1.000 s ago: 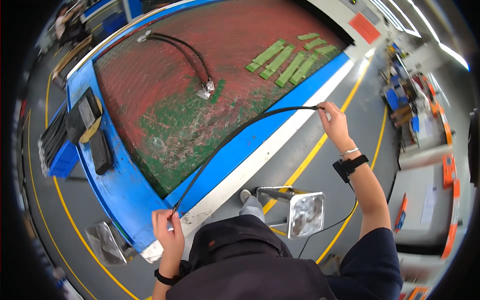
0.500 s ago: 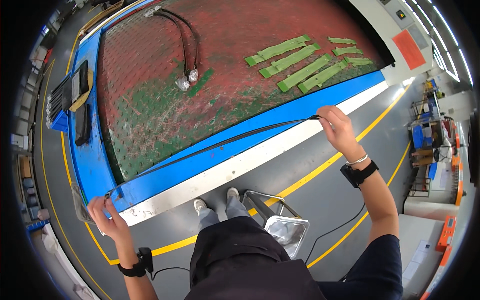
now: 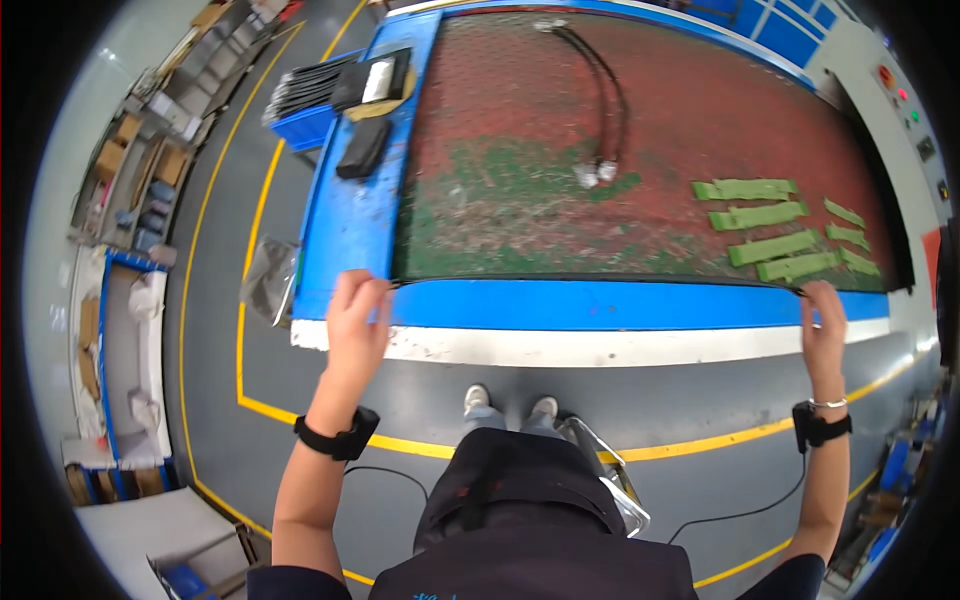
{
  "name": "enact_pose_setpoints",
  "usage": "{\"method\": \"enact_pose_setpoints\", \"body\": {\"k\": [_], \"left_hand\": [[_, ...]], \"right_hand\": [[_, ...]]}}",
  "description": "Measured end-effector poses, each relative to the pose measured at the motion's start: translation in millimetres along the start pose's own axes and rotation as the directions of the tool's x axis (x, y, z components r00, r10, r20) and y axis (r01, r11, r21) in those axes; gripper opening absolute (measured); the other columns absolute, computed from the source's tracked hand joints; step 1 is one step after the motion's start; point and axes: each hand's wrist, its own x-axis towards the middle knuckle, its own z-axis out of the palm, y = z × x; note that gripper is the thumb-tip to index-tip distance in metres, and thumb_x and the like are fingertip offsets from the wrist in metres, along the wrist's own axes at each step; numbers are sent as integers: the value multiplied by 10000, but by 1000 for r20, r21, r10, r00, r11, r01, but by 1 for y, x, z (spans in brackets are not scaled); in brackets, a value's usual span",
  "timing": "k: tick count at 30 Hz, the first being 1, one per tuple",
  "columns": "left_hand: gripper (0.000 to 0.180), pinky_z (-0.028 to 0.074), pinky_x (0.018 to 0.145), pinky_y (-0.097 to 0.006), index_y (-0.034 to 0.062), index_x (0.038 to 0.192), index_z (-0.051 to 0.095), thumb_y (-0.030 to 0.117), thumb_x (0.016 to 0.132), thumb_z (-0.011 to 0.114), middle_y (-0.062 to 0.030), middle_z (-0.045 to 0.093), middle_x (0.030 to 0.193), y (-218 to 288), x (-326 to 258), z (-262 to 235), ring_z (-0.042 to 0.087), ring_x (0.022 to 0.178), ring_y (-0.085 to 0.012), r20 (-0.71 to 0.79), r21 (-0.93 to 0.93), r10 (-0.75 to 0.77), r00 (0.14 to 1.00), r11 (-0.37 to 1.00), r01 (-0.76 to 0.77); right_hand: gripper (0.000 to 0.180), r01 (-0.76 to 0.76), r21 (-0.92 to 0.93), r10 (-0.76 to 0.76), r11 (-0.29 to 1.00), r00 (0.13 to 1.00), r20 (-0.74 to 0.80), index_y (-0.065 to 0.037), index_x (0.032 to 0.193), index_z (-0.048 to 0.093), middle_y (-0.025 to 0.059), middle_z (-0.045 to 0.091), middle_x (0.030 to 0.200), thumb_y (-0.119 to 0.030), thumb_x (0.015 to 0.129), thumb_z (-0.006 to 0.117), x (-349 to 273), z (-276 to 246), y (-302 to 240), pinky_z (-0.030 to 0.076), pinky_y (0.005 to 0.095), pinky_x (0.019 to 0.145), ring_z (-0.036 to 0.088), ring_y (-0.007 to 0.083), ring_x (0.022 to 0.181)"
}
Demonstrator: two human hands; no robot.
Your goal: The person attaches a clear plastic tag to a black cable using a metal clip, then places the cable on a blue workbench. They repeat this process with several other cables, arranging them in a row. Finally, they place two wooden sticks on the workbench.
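Observation:
A long thin black strip [image 3: 600, 280] is stretched almost level between my two hands, above the near blue edge of the bench. Its left end is pinched by my left hand [image 3: 357, 322], over the bench's near left corner. At the other end, the fingertips of my right hand [image 3: 824, 330] are closed on it near the right part of the blue edge. Farther off, a pair of black hoses [image 3: 603, 100] with silvery wrapped ends lies on the worn red and green bench top [image 3: 500, 210]. Several green strips [image 3: 770, 216] lie on the right side.
On the left ledge are a black case [image 3: 362, 147] and a dark pouch-like bundle above it. A blue bin [image 3: 305, 130] of black hoses stands beyond the ledge. A metal-framed stool [image 3: 610, 450] is by my feet. A control panel [image 3: 905, 105] rises at the right.
My view has turned toward the left. The strip, slanted before, now runs nearly level along the bench edge, still held at both ends.

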Motion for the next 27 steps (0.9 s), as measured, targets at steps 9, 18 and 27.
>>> {"method": "enact_pose_setpoints", "body": {"k": [9,18,27], "left_hand": [[90,421,600,-374,29,760,526,-13,751,605,-105,533,773,13,-10,27,546,672,-297,220,-67,-246,944,962,266],[101,363,707,-360,40,747,525,-9,733,612,-79,543,732,21,-51,62,546,707,-254,177,-16,-381,907,921,390],[95,354,738,-353,44,757,536,-8,734,612,-66,534,720,9,-71,53,530,722,-244,196,76,-310,930,951,301]], "right_hand": [[106,-10,2,10,1000,998,55,9,853,552,137,543,825,52,762,586,14,5,-7,439,367,723,539,314,781],[69,-186,177,170,966,980,105,16,832,569,125,546,790,20,771,600,-35,61,-3,431,350,672,535,276,744],[72,-213,204,186,955,972,144,0,849,600,116,566,805,-6,777,607,-54,77,-7,439,344,684,546,269,763]]}}
